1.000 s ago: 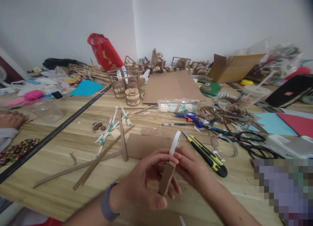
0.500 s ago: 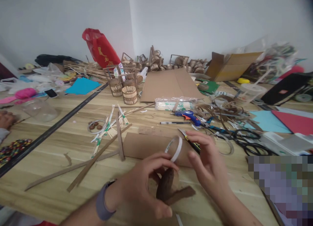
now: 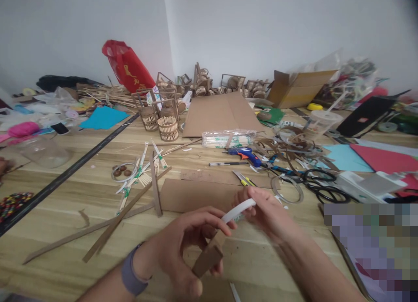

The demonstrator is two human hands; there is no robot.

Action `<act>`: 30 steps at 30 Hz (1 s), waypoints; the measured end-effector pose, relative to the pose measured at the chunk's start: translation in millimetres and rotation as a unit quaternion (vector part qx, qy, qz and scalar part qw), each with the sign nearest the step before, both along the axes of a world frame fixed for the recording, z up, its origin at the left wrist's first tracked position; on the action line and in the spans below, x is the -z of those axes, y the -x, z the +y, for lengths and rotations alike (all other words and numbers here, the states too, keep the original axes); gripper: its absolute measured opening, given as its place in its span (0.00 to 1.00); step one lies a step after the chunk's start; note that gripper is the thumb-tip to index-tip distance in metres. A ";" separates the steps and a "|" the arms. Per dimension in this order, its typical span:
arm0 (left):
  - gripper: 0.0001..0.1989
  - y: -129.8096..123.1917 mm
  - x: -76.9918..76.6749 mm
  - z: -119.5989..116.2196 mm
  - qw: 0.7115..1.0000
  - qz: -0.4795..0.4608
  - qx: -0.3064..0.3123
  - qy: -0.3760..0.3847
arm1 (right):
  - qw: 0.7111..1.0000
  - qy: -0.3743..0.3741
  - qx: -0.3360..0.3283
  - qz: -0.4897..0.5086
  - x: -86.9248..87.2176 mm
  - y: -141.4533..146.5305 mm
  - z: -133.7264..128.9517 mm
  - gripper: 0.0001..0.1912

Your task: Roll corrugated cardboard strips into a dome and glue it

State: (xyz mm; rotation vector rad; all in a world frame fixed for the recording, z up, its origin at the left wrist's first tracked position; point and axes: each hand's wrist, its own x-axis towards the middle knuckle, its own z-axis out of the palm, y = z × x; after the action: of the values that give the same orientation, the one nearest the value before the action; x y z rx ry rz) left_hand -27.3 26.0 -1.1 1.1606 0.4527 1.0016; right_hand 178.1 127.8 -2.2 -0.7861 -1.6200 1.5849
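My left hand (image 3: 183, 245), with a grey band on its wrist, is closed round a small brown piece (image 3: 209, 256) at the lower middle. Its index finger touches the near end of a white ring (image 3: 238, 210). My right hand (image 3: 264, 210) pinches the other end of that ring between its fingers. Beneath and beyond the hands lies a flat cardboard piece (image 3: 192, 195). A yellow-and-black cutter (image 3: 244, 179) rests just past my right hand.
Brown strips (image 3: 120, 221) and white sticks (image 3: 143, 173) lie to the left. A blue glue gun (image 3: 245, 154), black-handled scissors (image 3: 318, 175) and a clear cup (image 3: 323, 121) are on the right. Small slatted baskets (image 3: 168, 128) stand further back.
My right hand has closed on the white ring, which has tilted over. My left hand has turned the brown piece. The view has shifted slightly right.
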 end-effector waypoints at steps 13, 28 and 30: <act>0.35 -0.8 -7.5 3.8 0.999 -0.003 0.042 0.007 | 0.993 -0.099 -0.027 -0.065 -7.1 -1.1 -9.3 0.27; 0.36 4.8 -10.4 6.2 0.991 0.116 0.059 0.012 | 0.974 -0.203 -0.042 -0.089 -16.4 -0.5 -12.2 0.24; 0.36 4.3 -9.7 6.2 0.993 0.099 0.055 0.015 | 0.972 -0.212 -0.044 -0.095 -19.1 0.8 -13.7 0.25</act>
State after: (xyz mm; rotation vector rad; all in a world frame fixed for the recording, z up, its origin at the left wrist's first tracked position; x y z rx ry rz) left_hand -31.7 32.2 8.6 1.2499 0.5522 0.7849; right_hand 177.4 114.1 16.8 -0.6550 -2.0664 1.1817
